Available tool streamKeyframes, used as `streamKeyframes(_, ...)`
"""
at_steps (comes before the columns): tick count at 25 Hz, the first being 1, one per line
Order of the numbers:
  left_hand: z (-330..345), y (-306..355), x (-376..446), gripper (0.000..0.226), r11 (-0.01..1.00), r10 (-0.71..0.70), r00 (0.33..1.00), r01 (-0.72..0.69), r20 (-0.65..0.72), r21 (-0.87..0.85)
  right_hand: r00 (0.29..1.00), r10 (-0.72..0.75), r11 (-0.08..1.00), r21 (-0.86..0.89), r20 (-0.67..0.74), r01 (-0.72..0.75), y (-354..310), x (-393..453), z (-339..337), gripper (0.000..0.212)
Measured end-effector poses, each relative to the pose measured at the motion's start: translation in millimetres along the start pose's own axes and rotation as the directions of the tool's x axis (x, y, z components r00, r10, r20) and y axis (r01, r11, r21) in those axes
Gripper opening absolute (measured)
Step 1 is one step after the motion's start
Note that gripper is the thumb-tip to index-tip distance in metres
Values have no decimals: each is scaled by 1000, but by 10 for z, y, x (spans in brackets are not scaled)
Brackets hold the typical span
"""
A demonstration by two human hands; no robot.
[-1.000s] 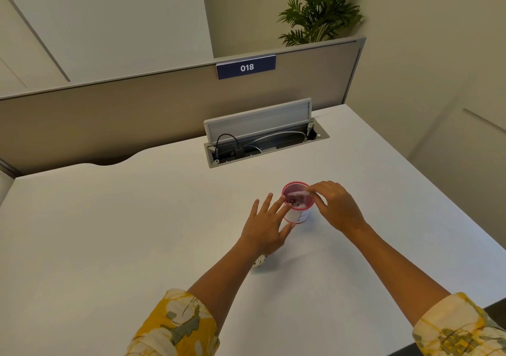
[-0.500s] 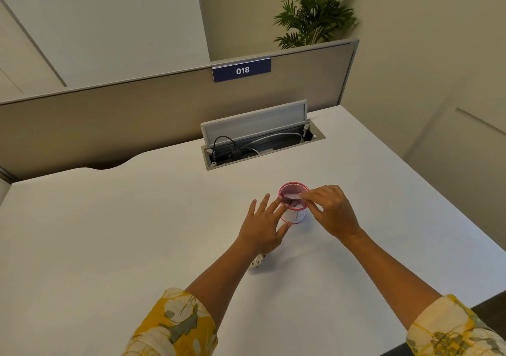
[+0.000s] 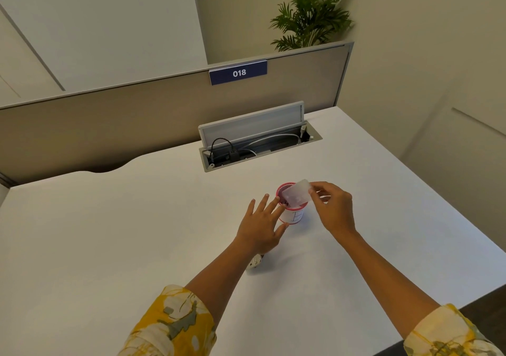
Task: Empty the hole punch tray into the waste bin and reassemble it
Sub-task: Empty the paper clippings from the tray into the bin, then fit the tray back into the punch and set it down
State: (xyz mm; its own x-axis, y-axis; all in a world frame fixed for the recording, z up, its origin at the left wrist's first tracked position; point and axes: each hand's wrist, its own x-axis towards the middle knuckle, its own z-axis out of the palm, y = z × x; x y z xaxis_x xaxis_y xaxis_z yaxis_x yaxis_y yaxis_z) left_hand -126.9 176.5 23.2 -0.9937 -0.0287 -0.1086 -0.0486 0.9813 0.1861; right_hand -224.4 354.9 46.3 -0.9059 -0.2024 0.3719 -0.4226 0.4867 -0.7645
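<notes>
Translucent plastic, the tray [image 3: 297, 197], sits tilted over the pink-rimmed cup [image 3: 292, 210] serving as my waste bin, pinched in my right hand [image 3: 332, 210] so chads drop in. My left hand [image 3: 260, 225], fingers spread and empty, steadies the cup on the counter [image 3: 109, 232].

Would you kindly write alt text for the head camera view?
A person's right hand tilts a clear plastic tray over a small red-rimmed cup on a white desk, while the left hand steadies the cup. Part of the hole punch shows under the left wrist.
</notes>
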Motion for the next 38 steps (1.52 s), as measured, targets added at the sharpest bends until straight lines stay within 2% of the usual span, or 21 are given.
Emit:
streamKeyframes(2, 0, 15, 0, 66, 1000, -1, 1000, 1, 4, 0, 981, 166, 981, 113, -99, -155, -25, 6, 13, 28)
streamKeyframes(4, 5, 40, 6, 67, 1000, -8, 1000, 9, 10, -22, 948, 290, 941, 220, -127, -258, -62, -7, 37, 28)
streamKeyframes(7, 7, 66, -7, 69, 998, -27, 1000, 27, -9, -61, 831, 554, 748, 466, -47, -472, -103, -18, 82, 26)
streamKeyframes(9, -21, 64, -37, 69, 978, -67, 996, 55, -52, -199, 763, 644, 606, 567, 62, -558, -157, -29, 114, 26)
streamKeyframes(11, -61, 64, -78, 62, 885, -132, 984, 63, -118, -462, 754, 638, 550, 591, 158, -590, -229, -63, 176, 25)
streamKeyframes(13, -126, 70, -113, 51, 696, -275, 947, 77, -167, -714, 766, 603, 529, 606, 223, -594, -346, -108, 252, 23)
streamKeyframes(14, -173, 42, -133, 46, 576, -389, 909, 116, -147, -809, 771, 588, 529, 605, 245, -595, -413, -129, 310, 22)
streamKeyframes(16, -294, -84, -175, 37, 237, -574, 819, 192, 22, -952, 787, 550, 557, 580, 279, -595, -536, -156, 423, 23)
streamKeyframes(17, -345, -187, -198, 33, 42, -577, 805, 196, 137, -980, 808, 511, 602, 548, 295, -581, -584, -166, 481, 22)
streamKeyframes(18, -380, -304, -243, 33, -124, -514, 826, 196, 231, -973, 834, 452, 666, 502, 317, -552, -624, -174, 539, 21)
streamKeyframes(19, -408, -414, -311, 38, -221, -415, 858, 227, 302, -949, 856, 383, 735, 447, 347, -510, -655, -184, 594, 22)
streamKeyframes(20, -420, -506, -389, 46, -262, -309, 881, 284, 359, -922, 867, 318, 793, 393, 383, -465, -677, -192, 631, 23)
streamKeyframes(22, -382, -654, -539, 61, -277, -164, 879, 394, 447, -876, 852, 211, 870, 305, 479, -387, -741, -202, 713, 23)
streamKeyframes(24, -299, -741, -662, 65, -281, -105, 876, 428, 471, -859, 816, 126, 923, 235, 564, -304, -804, -209, 797, 20)
streamKeyframes(26, -243, -777, -764, 53, -252, -109, 886, 413, 450, -875, 779, 66, 956, 185, 623, -229, -860, -228, 895, 18)
streamKeyframes(29, -194, -798, -825, 44, -139, -179, 892, 394, 415, -908, 757, 39, 972, 150, 653, -179, -906, -257, 1009, 18)
streamKeyframes(31, -152, -821, -862, 37, -123, -257, 888, 362, 382, -924, 763, 59, 969, 146, 644, -198, -886, -278, 1046, 18)
streamKeyframes(34, -61, -886, -945, 31, -170, -400, 843, 317, 359, -933, 764, 176, 961, 61, 621, -271, -727, -369, 1065, 19)
streamKeyframes(38, 49, -881, -993, 17, -257, -442, 806, 307, 393, -917, 763, 301, 952, -128, 572, -279, -426, -594, 1068, 24)
